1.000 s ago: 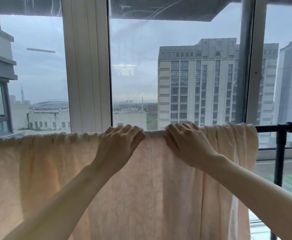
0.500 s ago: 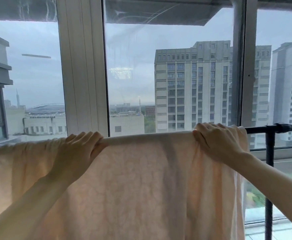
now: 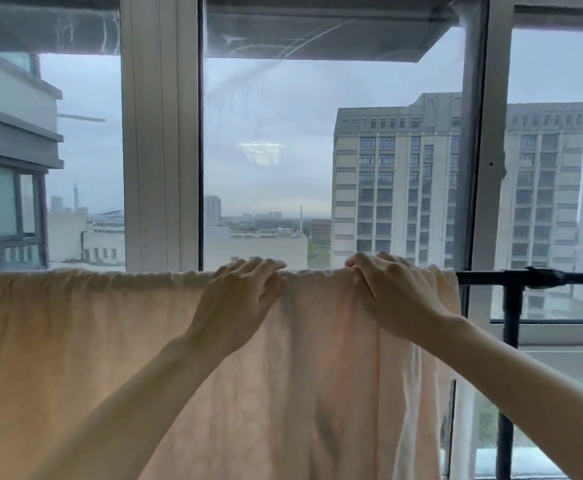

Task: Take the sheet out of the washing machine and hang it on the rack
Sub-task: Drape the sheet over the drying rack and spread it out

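The pale peach sheet point(image 3: 110, 358) hangs draped over the top bar of the black rack point(image 3: 511, 306), its right edge stopping just short of the rack's upright post, with bare bar beyond. The left hand point(image 3: 238, 299) and right hand point(image 3: 394, 292) sit near each other on the sheet's top fold, fingers curled over it and gripping the cloth. The window frame point(image 3: 160, 133) stands close behind.

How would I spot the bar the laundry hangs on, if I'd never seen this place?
Look at the big window facing the tower blocks. Across its lower part hangs a pale peach sheet, gripped at its top by two hands. The rack is the black pipe sticking out bare to the sheet's right, with a black post dropping from it.
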